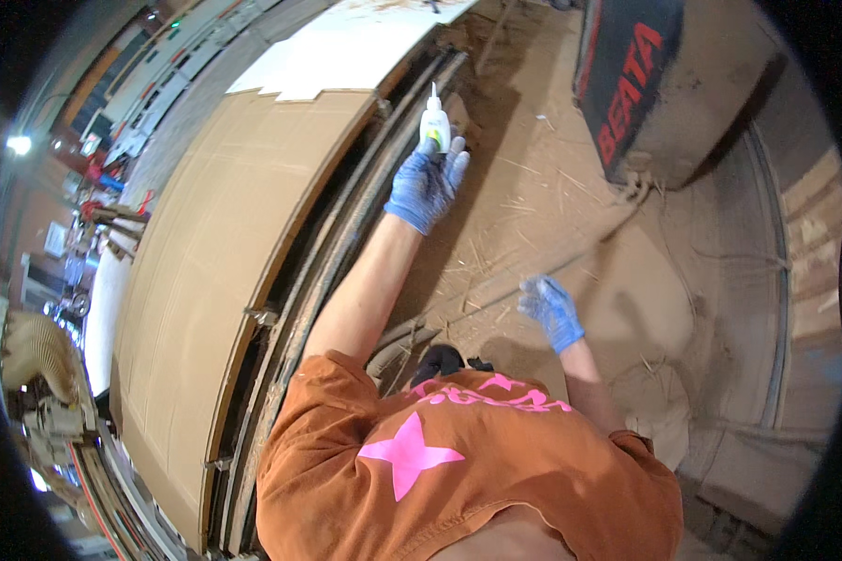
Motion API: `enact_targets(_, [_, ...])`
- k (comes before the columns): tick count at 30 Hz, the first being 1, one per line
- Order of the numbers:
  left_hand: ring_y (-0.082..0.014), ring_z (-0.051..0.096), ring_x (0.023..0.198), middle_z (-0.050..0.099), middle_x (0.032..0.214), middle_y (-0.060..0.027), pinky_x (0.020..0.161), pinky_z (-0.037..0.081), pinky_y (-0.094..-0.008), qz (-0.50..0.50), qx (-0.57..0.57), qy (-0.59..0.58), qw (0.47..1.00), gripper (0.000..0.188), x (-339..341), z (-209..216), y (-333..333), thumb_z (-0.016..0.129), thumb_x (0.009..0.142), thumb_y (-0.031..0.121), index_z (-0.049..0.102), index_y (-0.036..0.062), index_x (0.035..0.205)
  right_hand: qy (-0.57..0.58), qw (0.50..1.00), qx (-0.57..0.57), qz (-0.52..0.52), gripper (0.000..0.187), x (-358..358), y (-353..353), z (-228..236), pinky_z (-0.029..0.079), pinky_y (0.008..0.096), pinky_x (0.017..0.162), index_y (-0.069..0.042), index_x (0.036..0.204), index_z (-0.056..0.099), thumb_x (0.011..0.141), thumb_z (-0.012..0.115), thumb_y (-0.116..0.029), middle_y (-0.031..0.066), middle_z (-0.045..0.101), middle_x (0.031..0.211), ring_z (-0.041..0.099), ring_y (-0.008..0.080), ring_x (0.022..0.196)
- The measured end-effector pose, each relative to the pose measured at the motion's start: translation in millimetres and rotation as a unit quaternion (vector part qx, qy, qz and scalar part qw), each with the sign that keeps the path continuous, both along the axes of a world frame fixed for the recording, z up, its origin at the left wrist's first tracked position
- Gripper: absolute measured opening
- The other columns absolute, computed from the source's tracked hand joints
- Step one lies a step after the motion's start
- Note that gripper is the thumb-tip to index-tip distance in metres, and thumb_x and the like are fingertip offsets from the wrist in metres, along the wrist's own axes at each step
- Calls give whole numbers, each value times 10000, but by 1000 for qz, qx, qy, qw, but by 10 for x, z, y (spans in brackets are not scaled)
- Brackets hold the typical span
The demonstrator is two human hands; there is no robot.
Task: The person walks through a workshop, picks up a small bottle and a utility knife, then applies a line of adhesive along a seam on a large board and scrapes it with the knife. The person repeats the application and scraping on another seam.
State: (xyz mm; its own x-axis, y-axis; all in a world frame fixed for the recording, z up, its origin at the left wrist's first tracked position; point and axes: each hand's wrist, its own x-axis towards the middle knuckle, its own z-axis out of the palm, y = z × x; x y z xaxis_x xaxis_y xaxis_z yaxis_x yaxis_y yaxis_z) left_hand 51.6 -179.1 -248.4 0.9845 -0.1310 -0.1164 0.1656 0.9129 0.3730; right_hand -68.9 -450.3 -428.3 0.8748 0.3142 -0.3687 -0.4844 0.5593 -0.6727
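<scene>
My left hand (423, 189), in a blue-coated glove, is stretched forward and closed around the lower part of a small white squeeze bottle (434, 122). The bottle points away from me, with a thin pointed nozzle and a bit of green low on its side. It is just past the right edge of a stack topped with brown cardboard (225, 224). Low on the right, my right hand (552, 312), gloved in blue too, hangs above the dusty floor. Its fingers are loosely bent and apart, with nothing visible in them.
A white sheet (346, 42) lies over the cardboard's far end. Dark rails (346, 201) run along the stack's right side. A dark box with red lettering (627, 84) stands far right. Straw-like scraps and a hose or cable (571, 248) lie on the floor. Machinery (56, 421) stands at left.
</scene>
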Motion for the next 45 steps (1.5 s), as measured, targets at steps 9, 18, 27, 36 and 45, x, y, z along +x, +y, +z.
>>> enact_targets(9, [-196,685,902,682,1050,-26,780,580,-423,-249,-206,78,943,364,-71,-488,-714,532,957,364,569,93,1198,-187,949,-204,-148,319,658,1,764,491,296,902,-29,1175,613,908,639,-202,73,640,1149,599,157,1030])
enact_targets(18, [-48,474,501,527,609,94,590,482,-317,-462,-299,192,812,200,971,-1036,-506,495,943,290,604,147,856,-265,927,-260,56,317,2183,575,784,456,275,909,-3,1169,599,909,629,-182,38,632,1084,559,119,1002])
enact_targets(27, [-107,585,584,665,792,30,601,533,-328,-361,-124,195,904,423,2969,-1230,712,521,927,507,597,150,1140,-209,947,-183,-161,239,4525,1371,484,491,284,826,-25,1092,621,875,648,-122,29,636,1002,578,129,903])
enact_targets(36, [-118,598,646,674,862,18,601,520,-323,-316,-46,238,917,356,4492,-1698,1458,528,953,407,558,207,1246,-186,895,-153,-375,144,6217,644,706,534,299,744,-57,989,621,864,651,-121,15,618,932,600,133,820])
enact_targets(45, [-94,579,641,653,836,46,577,495,-296,-266,27,208,941,328,6408,-1928,1069,546,949,397,564,204,1214,-130,861,-278,-404,126,7718,-86,-252,481,262,667,-107,942,618,848,637,-189,0,595,916,561,133,759])
